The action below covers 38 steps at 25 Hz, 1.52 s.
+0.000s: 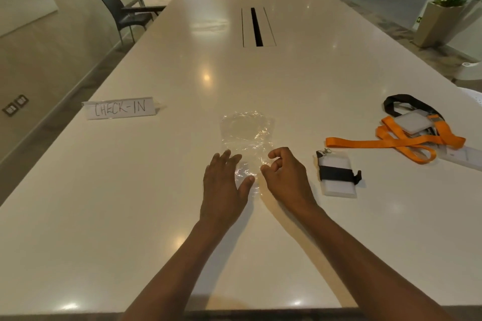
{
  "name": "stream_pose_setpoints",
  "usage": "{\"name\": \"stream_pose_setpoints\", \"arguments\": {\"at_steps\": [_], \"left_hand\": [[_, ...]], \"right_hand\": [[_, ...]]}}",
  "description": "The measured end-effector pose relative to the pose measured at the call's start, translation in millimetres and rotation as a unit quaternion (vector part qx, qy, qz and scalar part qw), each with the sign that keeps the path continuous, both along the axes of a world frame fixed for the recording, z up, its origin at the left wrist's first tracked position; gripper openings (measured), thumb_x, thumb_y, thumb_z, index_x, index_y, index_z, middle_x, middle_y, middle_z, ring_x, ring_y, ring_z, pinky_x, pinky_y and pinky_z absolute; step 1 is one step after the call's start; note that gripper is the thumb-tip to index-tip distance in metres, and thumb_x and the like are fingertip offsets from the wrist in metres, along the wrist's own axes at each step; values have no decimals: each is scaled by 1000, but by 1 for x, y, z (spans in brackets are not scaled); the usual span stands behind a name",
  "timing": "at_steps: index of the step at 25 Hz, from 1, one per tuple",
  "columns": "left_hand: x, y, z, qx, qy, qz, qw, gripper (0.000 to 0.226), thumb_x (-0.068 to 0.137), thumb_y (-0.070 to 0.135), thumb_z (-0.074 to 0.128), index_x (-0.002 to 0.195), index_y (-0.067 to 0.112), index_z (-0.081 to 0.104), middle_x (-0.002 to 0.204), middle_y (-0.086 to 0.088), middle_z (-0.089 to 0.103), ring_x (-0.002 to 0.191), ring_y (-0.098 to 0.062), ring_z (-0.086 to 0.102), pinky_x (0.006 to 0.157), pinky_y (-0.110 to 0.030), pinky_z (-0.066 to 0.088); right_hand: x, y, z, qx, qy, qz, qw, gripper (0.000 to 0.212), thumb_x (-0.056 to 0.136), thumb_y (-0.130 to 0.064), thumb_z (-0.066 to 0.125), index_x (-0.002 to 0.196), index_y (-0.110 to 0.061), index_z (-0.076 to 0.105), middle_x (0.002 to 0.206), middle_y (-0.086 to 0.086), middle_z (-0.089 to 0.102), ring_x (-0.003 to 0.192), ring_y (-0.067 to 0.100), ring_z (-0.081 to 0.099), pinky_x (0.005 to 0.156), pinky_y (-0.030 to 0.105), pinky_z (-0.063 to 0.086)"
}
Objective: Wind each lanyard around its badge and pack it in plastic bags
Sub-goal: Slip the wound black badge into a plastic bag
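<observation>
A crumpled clear plastic bag (246,135) lies flat on the white table (156,190) in front of me. My left hand (224,190) rests with straight fingers on the bag's near left edge. My right hand (284,174) has curled fingers at the bag's near right edge and seems to pinch the film. To the right lies a white badge (339,185) with its black lanyard wound around the middle. Farther right sits a heap of loose badges (413,121) tangled with an orange lanyard (391,142) and a black lanyard (407,101).
A white "CHECK-IN" sign (120,108) stands at the left of the table. A dark cable slot (257,26) runs along the table's centre. A black chair (122,13) stands off the far left side, and potted plants stand at the room's edges.
</observation>
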<state>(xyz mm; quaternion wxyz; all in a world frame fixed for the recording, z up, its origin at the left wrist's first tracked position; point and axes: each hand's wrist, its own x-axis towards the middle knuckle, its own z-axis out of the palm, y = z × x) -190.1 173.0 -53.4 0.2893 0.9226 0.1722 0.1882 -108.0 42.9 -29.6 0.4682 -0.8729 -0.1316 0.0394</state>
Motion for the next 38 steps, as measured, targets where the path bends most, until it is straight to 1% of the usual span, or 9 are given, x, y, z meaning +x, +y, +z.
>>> {"name": "stream_pose_setpoints", "arguments": {"at_steps": [4, 9, 14, 19, 22, 28, 31, 34, 38], "left_hand": [[1, 2, -4, 24, 1, -16, 1000, 42, 94, 41, 60, 132, 24, 57, 151, -2, 45, 145, -24, 32, 119, -43, 19], [2, 4, -5, -59, -38, 7, 998, 15, 94, 27, 63, 106, 24, 72, 136, 4, 61, 139, -18, 44, 118, -30, 18], [-1, 5, 9, -155, -127, 49, 978, 11, 93, 25, 66, 94, 34, 72, 98, 30, 68, 100, 0, 66, 98, -18, 47], [-6, 9, 21, -298, -192, 75, 932, 13, 95, 21, 64, 99, 25, 76, 99, 13, 76, 100, -3, 69, 96, -37, 54], [-7, 8, 28, -277, -213, 65, 935, 14, 96, 23, 63, 99, 25, 76, 98, 15, 75, 100, -4, 69, 94, -36, 54], [-4, -4, 35, -226, -225, 20, 948, 16, 92, 16, 69, 98, 29, 78, 111, 18, 73, 124, 0, 56, 100, -30, 48], [-2, -6, 38, -182, -198, 10, 963, 23, 91, 9, 68, 104, 27, 76, 120, 16, 70, 131, -4, 50, 109, -40, 43], [-5, -14, 44, -72, -171, 5, 983, 43, 88, 8, 65, 124, 30, 65, 134, 15, 59, 134, -11, 45, 111, -42, 37], [-4, -39, 56, -1, -199, -3, 980, 22, 89, 32, 62, 109, 39, 64, 106, 25, 61, 103, -3, 57, 88, -34, 44]], "right_hand": [[-4, 4, -13, -15, -80, -50, 995, 32, 89, -27, 66, 116, -20, 53, 91, -4, 59, 81, 12, 60, 70, 20, 49], [-6, 3, -16, 25, -111, -63, 992, 28, 89, -22, 67, 114, -18, 54, 107, -4, 60, 94, 11, 58, 81, 23, 51], [-6, -1, -13, 96, -105, -75, 987, 20, 90, -18, 65, 108, -19, 55, 101, -6, 64, 90, 12, 63, 76, 17, 51], [-3, -4, -14, 168, -67, -24, 983, 16, 93, -17, 61, 106, -25, 58, 103, -13, 66, 91, 10, 68, 78, 28, 58], [-4, -6, -10, 216, -38, -6, 976, 9, 95, -22, 58, 104, -25, 60, 100, -13, 69, 85, 10, 71, 75, 27, 57], [-3, -15, 26, 343, 161, 61, 923, 21, 95, -34, 59, 96, -17, 72, 82, 3, 75, 69, 19, 70, 53, 27, 56], [2, -20, 34, 302, 151, 40, 940, 11, 93, -17, 63, 90, -14, 72, 74, 2, 75, 62, 15, 68, 49, 25, 54], [3, -28, 31, 262, 116, 14, 958, 9, 90, -20, 67, 83, -19, 72, 70, -1, 74, 59, 9, 67, 48, 23, 54], [1, -32, 26, 225, 65, 4, 972, 13, 86, -35, 71, 80, -23, 70, 66, -7, 72, 60, 6, 67, 47, 20, 52]]}}
